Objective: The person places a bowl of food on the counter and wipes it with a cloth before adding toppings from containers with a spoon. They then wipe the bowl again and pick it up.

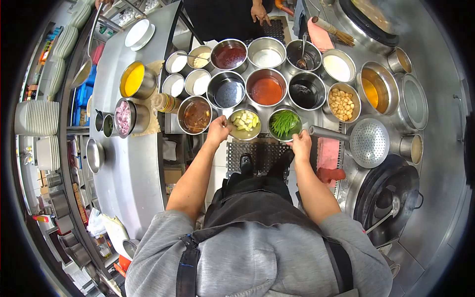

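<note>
No readable text (labels blurred).

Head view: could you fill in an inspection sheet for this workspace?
Surface: steel counter, shiny, with a stained cloth under some containers.
Job's things: bowl of pale chopped pieces beside bowl of cut greens.
Clutter: perforated ladle, its handle reaching towards the greens; pink cloth near it.
Hands: left hand and right hand each grip one bowl's rim, left the pale pieces, right the greens.
Cables: nothing seen.
Surroundings: another person's hand ahead; stacked plates left; wok right.
</note>
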`<state>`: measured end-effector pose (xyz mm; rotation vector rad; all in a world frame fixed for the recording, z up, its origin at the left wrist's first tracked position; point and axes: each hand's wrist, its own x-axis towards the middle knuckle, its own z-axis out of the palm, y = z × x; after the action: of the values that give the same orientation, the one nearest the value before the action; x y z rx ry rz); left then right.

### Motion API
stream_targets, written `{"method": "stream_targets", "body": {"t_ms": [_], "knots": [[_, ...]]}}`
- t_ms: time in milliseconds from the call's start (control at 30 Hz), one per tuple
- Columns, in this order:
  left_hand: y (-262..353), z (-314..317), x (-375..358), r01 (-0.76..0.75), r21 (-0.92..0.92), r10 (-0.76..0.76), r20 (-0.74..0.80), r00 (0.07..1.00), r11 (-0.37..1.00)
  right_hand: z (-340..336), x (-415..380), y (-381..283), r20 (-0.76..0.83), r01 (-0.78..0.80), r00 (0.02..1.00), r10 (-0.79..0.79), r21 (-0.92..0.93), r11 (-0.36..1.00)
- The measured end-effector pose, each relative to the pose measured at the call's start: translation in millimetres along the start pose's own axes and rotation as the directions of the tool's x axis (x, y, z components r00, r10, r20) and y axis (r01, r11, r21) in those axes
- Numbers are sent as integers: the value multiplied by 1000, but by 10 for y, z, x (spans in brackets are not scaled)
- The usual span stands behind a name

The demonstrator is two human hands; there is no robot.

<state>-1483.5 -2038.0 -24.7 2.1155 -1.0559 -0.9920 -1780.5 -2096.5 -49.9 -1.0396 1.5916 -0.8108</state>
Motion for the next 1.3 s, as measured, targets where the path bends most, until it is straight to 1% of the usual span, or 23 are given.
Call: {"method": "stream_targets", "body": {"t_ms": [33,100,167,200,233,333,367,467,500,533,567,633,667,700,767,800,833,900,967,1033,1133,1233,1300], "knots": [[-16,-43,-18,-22,-23,22,2,1000,1000,-63,-66,20,-7,7,1000,-7,2,1000],[72,-101,-91,-34,-4,34,-3,999,999,-233,-262,5,90,17,995,-33,177,984],[291,-175,-233,132,-211,-104,140,985,969,-527,-486,2,144,-9,989,-17,178,984],[314,-113,-242,143,-291,-93,178,980,946,-700,-639,-88,149,41,987,-58,116,992],[350,-6,-231,139,-296,-84,191,978,945,-863,-597,303,130,99,986,-103,39,994],[340,544,-29,-12,-311,74,187,980,950,-1223,-914,317,93,40,995,-38,-12,999],[671,594,-122,124,-400,-13,269,963,908,-1317,-986,374,91,35,995,-32,-32,999],[762,1013,32,124,-390,14,334,942,913,-1469,-1147,416,44,26,999,-23,-71,997],[810,1108,35,192,-405,-35,363,931,894,-1450,-1196,333,12,16,1000,-15,-84,996],[838,1167,37,258,-418,-84,390,917,871,-1429,-1252,240,8,-8,1000,8,-1,1000],[861,1178,28,256,-424,-80,390,917,869,-1416,-1245,250,7,-3,1000,3,-5,1000],[854,1136,-7,252,-246,-133,416,900,936,-1356,-1214,303,6,-3,1000,3,-25,1000],[800,1094,-54,237,-234,-124,415,901,943,-1260,-1249,86,30,-53,998,51,58,997],[713,1026,-99,239,-232,-130,406,904,943,-1212,-1185,82,41,-53,998,50,62,997],[488,822,-210,135,-196,-52,383,922,971,-1044,-1037,158,138,124,986,-98,-195,973],[496,623,-333,118,-133,-60,371,927,984,-902,-896,267,186,155,974,-128,-137,978],[381,496,-403,123,-129,-70,354,933,984,-739,-1014,-373,234,132,967,-102,-117,984],[80,251,-549,192,-215,-126,286,950,957,-369,-726,-210,272,90,959,-81,-20,996],[-333,66,-662,224,-258,-168,221,961,940,25,-529,-290,319,105,944,-90,-29,994],[-426,-159,-894,295,-296,-247,188,950,908,366,-409,-495,367,33,930,-30,-1,999],[-587,-284,-1150,381,-348,-352,145,925,856,778,-165,-426,391,33,921,-8,-59,998],[-813,-227,-1271,360,-383,-341,119,933,851,881,-105,-329,437,-11,897,72,-140,990],[-765,-192,-1272,316,-346,-300,99,949,883,750,-164,-324,397,-5,909,128,-298,955]]}}
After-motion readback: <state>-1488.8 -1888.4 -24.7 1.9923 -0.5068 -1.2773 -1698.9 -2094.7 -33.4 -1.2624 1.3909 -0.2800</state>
